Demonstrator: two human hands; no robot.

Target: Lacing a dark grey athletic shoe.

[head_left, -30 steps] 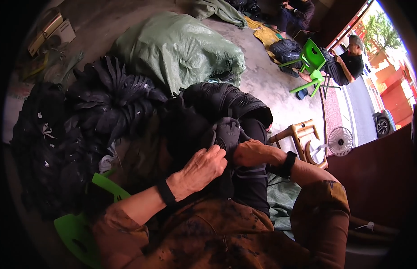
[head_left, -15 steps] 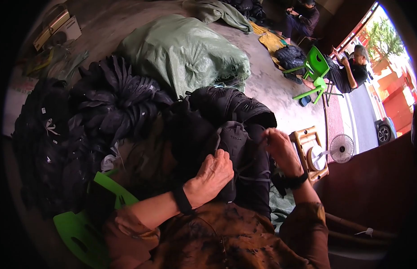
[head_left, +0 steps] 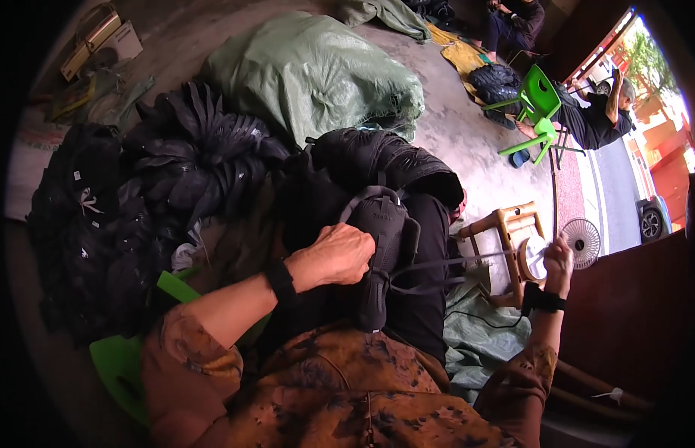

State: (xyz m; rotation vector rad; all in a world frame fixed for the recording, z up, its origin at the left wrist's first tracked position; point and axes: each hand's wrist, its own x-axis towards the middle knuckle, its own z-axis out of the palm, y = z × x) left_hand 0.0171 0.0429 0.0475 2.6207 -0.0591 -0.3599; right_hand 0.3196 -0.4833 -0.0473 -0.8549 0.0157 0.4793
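Drawing the lace (head_left: 478, 258) out cleanly calls for a smooth, level pull: your right hand (head_left: 560, 263) has its fingers pinched on it, well out to the side, while your left hand (head_left: 344, 255) grips the left edge of the dark shoe (head_left: 388, 228) on your lap (head_left: 429, 325). Brace that edge so the shoe doesn't twist, and mind the slack strand below. Ahead, the green sack (head_left: 310, 75) bulges, contents hidden; black pieces (head_left: 202, 153) lie heaped beside it.
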